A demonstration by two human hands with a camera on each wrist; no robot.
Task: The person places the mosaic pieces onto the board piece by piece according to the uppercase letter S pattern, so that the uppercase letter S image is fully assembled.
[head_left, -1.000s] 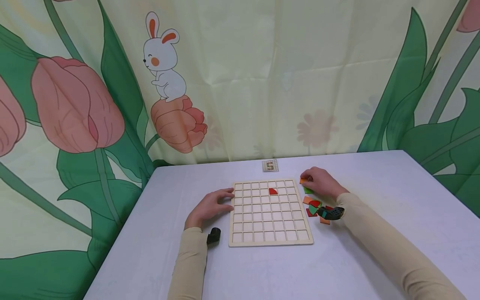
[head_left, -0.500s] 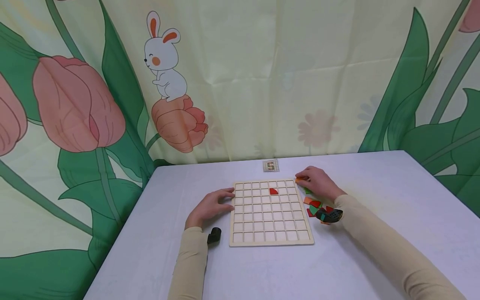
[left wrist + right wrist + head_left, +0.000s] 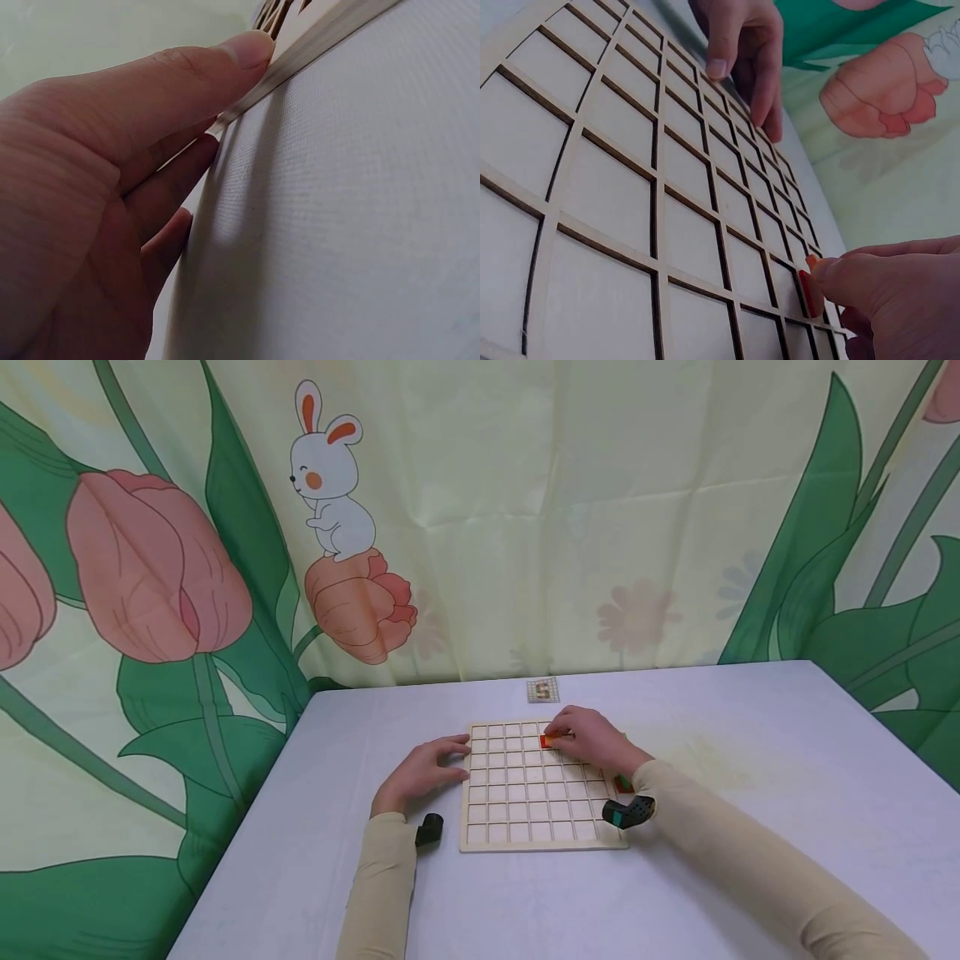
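A wooden grid board (image 3: 540, 848) lies flat on the table. My left hand (image 3: 420, 774) touches its left edge with the thumb and fingers, which are fairly straight in the left wrist view. Over the upper part of the grid, my right hand (image 3: 590, 737) pinches a small orange tile (image 3: 812, 261) between thumb and finger. Just below that tile, a red quarter-round tile (image 3: 806, 294) shows in one cell, partly covered by the fingertips. Whether the two tiles touch, I cannot tell.
Loose tiles (image 3: 624, 784) in red and green peek out by the board's right edge, mostly hidden under the right wrist. A small printed card (image 3: 543, 690) lies behind the board. A patterned curtain (image 3: 487, 568) hangs at the table's far edge.
My right hand has carried the orange tile from beside the board's upper right corner leftward, over the red tile's cell. The left hand stays at the board's left edge.
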